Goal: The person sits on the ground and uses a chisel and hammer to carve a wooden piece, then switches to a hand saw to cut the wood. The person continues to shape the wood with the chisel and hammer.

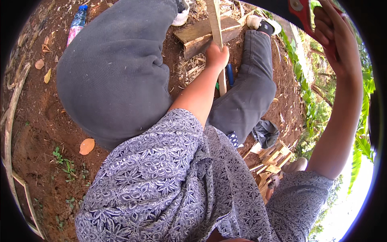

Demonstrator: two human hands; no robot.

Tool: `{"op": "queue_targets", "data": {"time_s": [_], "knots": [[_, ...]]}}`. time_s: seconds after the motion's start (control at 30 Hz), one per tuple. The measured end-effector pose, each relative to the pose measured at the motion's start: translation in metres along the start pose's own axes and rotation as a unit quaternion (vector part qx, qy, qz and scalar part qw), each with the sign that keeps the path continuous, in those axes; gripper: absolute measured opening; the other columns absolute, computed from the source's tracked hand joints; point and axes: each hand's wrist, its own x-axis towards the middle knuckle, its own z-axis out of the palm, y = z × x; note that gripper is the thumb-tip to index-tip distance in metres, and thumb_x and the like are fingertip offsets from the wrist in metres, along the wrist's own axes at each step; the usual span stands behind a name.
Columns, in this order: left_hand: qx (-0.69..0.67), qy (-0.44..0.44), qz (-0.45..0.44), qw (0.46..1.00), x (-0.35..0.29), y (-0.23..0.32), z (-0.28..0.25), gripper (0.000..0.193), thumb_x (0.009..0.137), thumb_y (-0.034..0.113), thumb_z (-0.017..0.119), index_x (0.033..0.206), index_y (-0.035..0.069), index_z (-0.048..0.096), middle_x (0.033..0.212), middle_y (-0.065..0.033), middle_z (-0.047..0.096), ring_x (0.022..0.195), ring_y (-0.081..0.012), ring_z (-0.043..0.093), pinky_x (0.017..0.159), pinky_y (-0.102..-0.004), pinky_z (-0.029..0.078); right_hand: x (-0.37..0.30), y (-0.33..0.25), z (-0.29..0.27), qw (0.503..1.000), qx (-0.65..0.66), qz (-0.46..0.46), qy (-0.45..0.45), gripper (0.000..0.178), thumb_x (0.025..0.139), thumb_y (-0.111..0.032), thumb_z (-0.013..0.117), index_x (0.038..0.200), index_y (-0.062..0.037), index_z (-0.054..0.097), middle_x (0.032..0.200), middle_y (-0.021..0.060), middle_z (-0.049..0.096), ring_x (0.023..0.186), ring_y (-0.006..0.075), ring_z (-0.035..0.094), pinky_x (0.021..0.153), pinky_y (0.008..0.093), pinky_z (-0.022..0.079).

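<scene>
My left hand [218, 55] is closed round a long, narrow strip of wood [215, 20], which runs from the top edge down between my legs. Beneath the strip, a thick wooden block [211, 34] lies on the ground near my feet. Raised at the upper right, my right hand [333, 38] grips the red handle of a handsaw [278, 10]. The saw's dark toothed blade reaches left along the top edge, apart from the wood, and part of it is cut off by the picture's edge.
A blue-capped bottle [78, 24] stands at the upper left. A blue cylindrical object [230, 74] lies beside the strip. Cut wood pieces [276, 157] are piled at lower right near a black plastic bag [266, 133]. Shavings and leaves litter the brown soil; green plants grow at right.
</scene>
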Motion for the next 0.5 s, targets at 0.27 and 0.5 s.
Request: {"op": "queue_targets", "data": {"time_s": [0.27,0.5], "knots": [[0.027,-0.036,0.019,0.999,-0.017,0.036,0.001,0.039,0.086,0.022,0.064,0.116,-0.002,0.060,0.102,-0.0289,0.071,0.101,-0.0455,0.069,0.089,-0.0511,0.055,0.052,0.032,0.018,0.998,0.019,0.027,0.055,0.018,0.106,-0.021,0.057,0.114,-0.0050,0.060,0.064,-0.0109,0.037,0.049,0.0016,0.033,0.041,0.0209,0.026],[-0.006,0.016,0.074,0.997,-0.003,0.004,0.003,0.037,0.087,0.021,0.064,0.115,-0.003,0.060,0.101,-0.0279,0.071,0.099,-0.0456,0.069,0.088,-0.0504,0.055,0.009,-0.031,0.021,0.993,-0.109,-0.018,0.049,0.028,0.106,-0.024,0.057,0.126,-0.0044,0.060,0.063,-0.0123,0.035,0.048,-0.0004,0.030,0.041,0.0186,0.024]]}}
